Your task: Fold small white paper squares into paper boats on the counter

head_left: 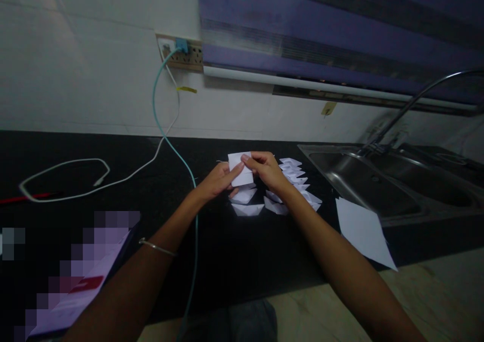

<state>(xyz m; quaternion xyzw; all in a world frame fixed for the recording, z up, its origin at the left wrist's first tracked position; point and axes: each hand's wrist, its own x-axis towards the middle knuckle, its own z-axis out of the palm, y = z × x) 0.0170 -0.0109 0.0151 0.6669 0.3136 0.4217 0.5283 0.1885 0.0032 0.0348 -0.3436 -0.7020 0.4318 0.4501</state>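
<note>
Held between left hand (217,180) and right hand (269,169): a folded paper (238,179), white, small, nearly square, slightly tilted, with a line across. Set close together on the black counter (242,266), around and below: white paper boats (247,210), pointed at the ends, some partly hidden.

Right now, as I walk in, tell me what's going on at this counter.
A person grips a small folded white paper with the left hand and right hand, above a dark counter. White boat-shaped paper folds sit in rows below and beside the hands. Flat white paper lies near the sink.
</note>
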